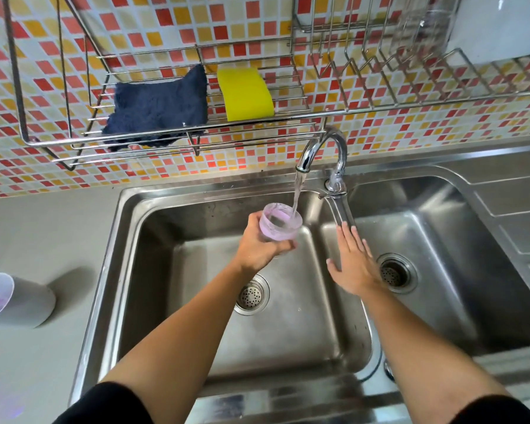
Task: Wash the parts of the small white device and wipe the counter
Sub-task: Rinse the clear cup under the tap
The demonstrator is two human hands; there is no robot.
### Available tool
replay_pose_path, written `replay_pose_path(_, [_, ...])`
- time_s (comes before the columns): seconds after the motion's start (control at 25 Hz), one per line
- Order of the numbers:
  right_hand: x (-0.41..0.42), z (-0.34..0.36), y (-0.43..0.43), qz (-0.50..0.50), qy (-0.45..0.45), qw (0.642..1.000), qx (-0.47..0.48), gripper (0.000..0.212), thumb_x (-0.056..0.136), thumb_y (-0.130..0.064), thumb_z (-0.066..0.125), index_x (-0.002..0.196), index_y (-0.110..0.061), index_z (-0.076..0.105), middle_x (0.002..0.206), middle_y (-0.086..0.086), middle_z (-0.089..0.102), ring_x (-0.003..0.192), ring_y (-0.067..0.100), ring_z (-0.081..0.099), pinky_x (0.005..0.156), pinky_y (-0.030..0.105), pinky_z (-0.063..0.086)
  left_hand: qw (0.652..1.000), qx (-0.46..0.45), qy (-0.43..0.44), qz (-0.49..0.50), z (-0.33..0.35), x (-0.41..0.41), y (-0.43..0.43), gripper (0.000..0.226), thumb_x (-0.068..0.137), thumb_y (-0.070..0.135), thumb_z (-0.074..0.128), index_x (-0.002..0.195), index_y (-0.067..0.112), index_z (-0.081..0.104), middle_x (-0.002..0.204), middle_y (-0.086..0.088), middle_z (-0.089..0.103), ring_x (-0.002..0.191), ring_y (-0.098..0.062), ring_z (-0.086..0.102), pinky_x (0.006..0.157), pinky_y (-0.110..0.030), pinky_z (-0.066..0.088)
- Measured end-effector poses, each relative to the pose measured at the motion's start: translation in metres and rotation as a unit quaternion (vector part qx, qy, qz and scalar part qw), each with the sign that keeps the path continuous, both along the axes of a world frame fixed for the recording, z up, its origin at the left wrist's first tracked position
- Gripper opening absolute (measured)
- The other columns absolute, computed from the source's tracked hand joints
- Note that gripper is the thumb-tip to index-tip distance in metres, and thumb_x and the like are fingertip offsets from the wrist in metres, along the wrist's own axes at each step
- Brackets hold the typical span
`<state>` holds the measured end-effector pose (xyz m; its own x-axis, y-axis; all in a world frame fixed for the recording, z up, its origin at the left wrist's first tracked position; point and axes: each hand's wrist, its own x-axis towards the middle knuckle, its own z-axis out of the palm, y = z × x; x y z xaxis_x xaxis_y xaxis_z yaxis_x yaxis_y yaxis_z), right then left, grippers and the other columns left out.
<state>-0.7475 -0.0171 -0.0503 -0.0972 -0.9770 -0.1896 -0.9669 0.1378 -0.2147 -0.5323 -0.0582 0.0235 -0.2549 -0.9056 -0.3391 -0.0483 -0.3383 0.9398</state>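
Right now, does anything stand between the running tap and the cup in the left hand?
Nothing visible does. The stream from the tap falls straight into the cup the left hand holds; the right hand is off to its right.

The person wears black sleeves, plain and dark, with nothing printed on the cloth that shows. The left sleeve (104,403) shows at the near left corner of the sink (110,270), and its rounded hem ends close to the elbow. The right sleeve (499,408) shows at the sink's near right edge, in the same black cloth with the same soft hem. Both forearms are bare from hem to wrist. The left hand (259,244), over the sink's left basin, and the right hand (354,267), over the sink's middle divider, are bare too. Short nails show on the right hand's fingers.
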Motion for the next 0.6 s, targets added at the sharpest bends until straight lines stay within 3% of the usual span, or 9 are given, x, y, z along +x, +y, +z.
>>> replay_pose_path(0.16, [0.006, -0.010, 0.016, -0.022, 0.038, 0.999, -0.033, 0.078, 0.085, -0.027, 0.051, 0.149, -0.011, 0.008, 0.157, 0.005, 0.005, 0.145, 0.020, 0.006, 0.116, 0.037, 0.010, 1.000, -0.002, -0.007, -0.021, 0.001, -0.016, -0.007, 0.076, 0.064, -0.001, 0.079, 0.126, 0.014, 0.037, 0.110, -0.005, 0.058, 0.086, -0.016, 0.059, 0.061, -0.028, 0.052])
replay_pose_path(0.28, [0.007, -0.012, 0.016, -0.033, 0.048, 0.997, -0.058, 0.080, 0.078, -0.027, 0.060, 0.147, -0.007, 0.022, 0.154, 0.009, 0.021, 0.143, 0.023, 0.021, 0.113, 0.040, 0.021, 0.998, 0.011, -0.050, -0.021, 0.003, -0.021, -0.013, 0.071, 0.055, 0.023, 0.085, 0.118, 0.024, 0.051, 0.108, -0.005, 0.063, 0.083, -0.017, 0.063, 0.055, -0.023, 0.051])
replay_pose_path(0.44, [0.005, -0.010, 0.015, -0.023, 0.048, 0.997, -0.048, 0.080, 0.086, -0.033, 0.052, 0.149, -0.010, 0.009, 0.158, 0.005, 0.007, 0.145, 0.019, 0.004, 0.116, 0.036, 0.007, 0.994, 0.044, -0.097, -0.001, 0.014, -0.022, -0.018, 0.043, 0.069, 0.034, 0.080, 0.106, 0.028, 0.059, 0.093, 0.004, 0.067, 0.072, -0.013, 0.063, 0.054, -0.022, 0.048])
replay_pose_path(0.6, [0.005, -0.007, 0.016, -0.017, 0.051, 0.998, -0.042, 0.080, 0.088, -0.036, 0.048, 0.149, -0.011, 0.003, 0.158, 0.004, 0.001, 0.145, 0.018, -0.001, 0.116, 0.035, 0.004, 0.995, -0.007, -0.099, -0.008, 0.010, -0.018, -0.016, 0.049, 0.067, 0.025, 0.083, 0.109, 0.024, 0.058, 0.103, 0.002, 0.068, 0.089, -0.012, 0.067, 0.069, -0.018, 0.056])
